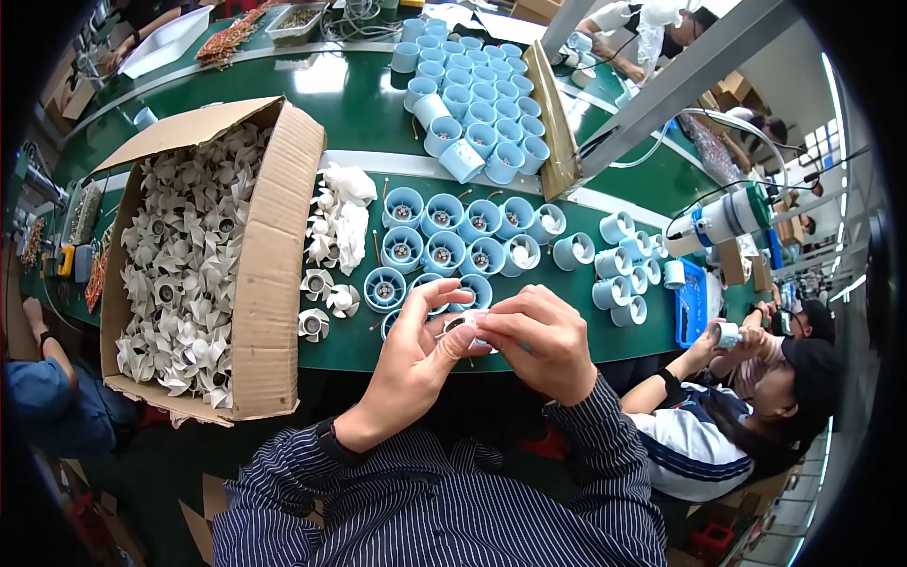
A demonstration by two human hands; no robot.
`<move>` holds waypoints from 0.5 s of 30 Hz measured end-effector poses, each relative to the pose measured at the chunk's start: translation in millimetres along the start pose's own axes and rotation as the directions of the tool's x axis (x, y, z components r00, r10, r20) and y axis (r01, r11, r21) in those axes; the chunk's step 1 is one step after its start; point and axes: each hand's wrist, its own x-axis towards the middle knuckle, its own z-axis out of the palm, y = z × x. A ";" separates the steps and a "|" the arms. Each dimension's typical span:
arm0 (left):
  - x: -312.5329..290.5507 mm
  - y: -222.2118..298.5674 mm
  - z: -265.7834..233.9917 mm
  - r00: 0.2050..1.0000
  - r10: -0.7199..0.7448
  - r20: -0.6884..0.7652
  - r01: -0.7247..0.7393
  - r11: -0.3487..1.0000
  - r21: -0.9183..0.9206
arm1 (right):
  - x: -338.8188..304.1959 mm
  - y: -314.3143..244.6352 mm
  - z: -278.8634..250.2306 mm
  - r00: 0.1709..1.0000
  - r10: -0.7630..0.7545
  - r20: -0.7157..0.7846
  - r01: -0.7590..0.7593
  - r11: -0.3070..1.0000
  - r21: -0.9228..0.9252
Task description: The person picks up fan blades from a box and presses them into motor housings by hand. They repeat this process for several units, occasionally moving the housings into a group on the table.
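Small white plastic piece w/ a dark centre is held between the wearer's two hands, at the near edge of the green tabletop. On my remote feed, L hand grips it, thumb on the piece, fingers only partly curled. R hand is pinched nearly closed, thumb & fingertips at the piece's right edge; I can't see the exact contact pt. Just past the hands I get rows of light-blue cylindrical plastic cups, some partly hidden. To their L: loose white plastic fan wheels & a crumpled white plastic bag, then an open brown cardboard box full of similar wheels. Over R, a blue rectangular plastic tray, near a co-worker's hands. Farther back, more cups bunch beside a long wooden board.
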 end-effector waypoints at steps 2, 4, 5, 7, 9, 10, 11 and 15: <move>0.3 0.1 -1.2 1.000 -0.023 -0.014 0.022 0.999 -0.048 | 1.2 -0.7 3.8 0.998 0.035 -0.061 -0.036 0.999 -0.026; 1.2 -1.9 -3.7 0.999 -0.048 -0.024 0.047 0.997 -0.058 | 3.4 -0.2 10.3 0.999 0.009 -0.051 -0.011 0.999 -0.046; 1.4 -1.7 -4.7 0.998 -0.059 -0.029 0.057 0.996 -0.064 | 5.1 0.1 12.8 0.999 -0.016 -0.039 0.014 0.998 -0.063; 0.5 2.0 -7.1 0.995 -0.090 -0.030 0.086 0.991 -0.105 | 8.6 0.6 13.4 0.999 -0.044 -0.024 0.042 0.996 -0.081; -2.2 7.4 -9.9 0.987 -0.160 -0.031 0.151 0.971 -0.184 | 12.4 1.8 11.8 0.997 -0.082 -0.004 0.081 0.996 -0.047; -3.5 10.4 -10.6 0.987 -0.156 -0.033 0.148 0.972 -0.184 | 14.3 3.8 10.7 0.995 -0.101 0.004 0.101 0.994 -0.031; -5.7 13.9 -11.1 0.988 -0.150 -0.035 0.144 0.979 -0.143 | 16.8 10.9 9.4 0.995 -0.104 0.005 0.104 0.994 -0.030; -21.4 17.1 -17.5 0.999 -0.043 -0.014 0.044 0.992 0.115 | 32.2 76.3 -7.7 0.920 0.308 -0.243 -0.328 0.943 -0.049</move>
